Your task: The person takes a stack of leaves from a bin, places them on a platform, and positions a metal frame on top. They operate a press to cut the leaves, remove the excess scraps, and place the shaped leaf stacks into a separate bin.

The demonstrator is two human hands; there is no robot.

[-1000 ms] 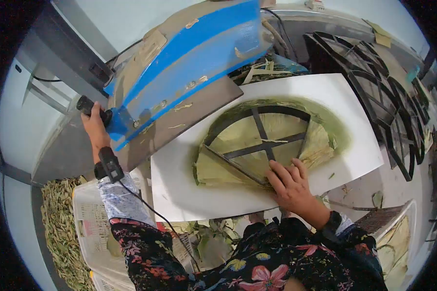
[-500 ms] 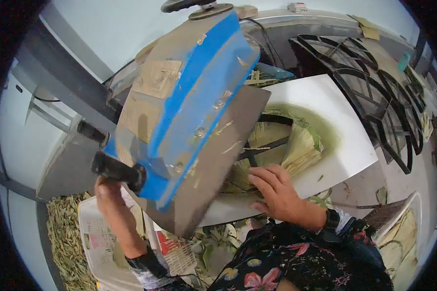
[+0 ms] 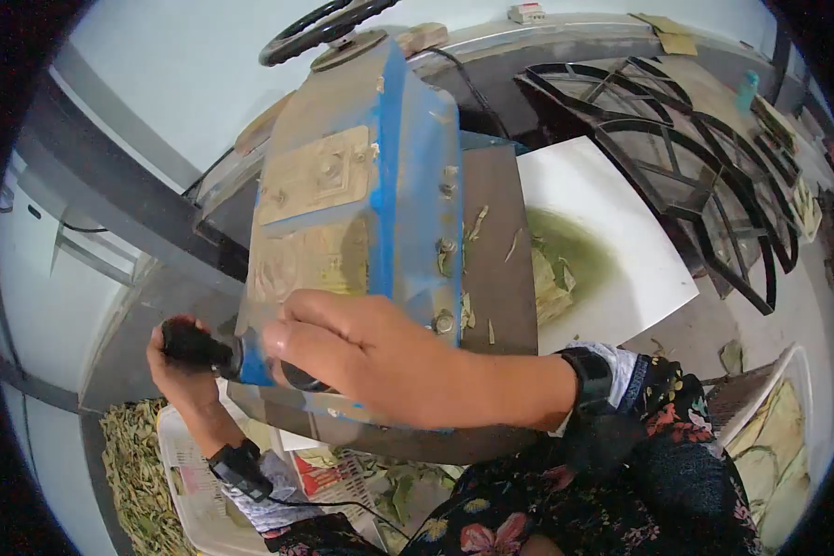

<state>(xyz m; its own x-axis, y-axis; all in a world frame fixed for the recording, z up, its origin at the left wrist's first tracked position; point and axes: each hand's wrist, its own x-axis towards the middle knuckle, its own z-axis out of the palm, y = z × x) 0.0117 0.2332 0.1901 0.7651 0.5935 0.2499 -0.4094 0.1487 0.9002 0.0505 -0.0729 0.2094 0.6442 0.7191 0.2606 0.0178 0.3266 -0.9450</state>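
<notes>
Blue machine head (image 3: 394,204): long axis fore-aft, handwheel (image 3: 315,44) farthest.

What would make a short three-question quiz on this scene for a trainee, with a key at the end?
1. True or false: the left hand grips a black handle.
2. Which color is the stain on the white board? A: red. B: green. C: black.
3. Name the round thing at the far end of the blue machine.

Key:
1. True.
2. B.
3. A wheel.
</notes>
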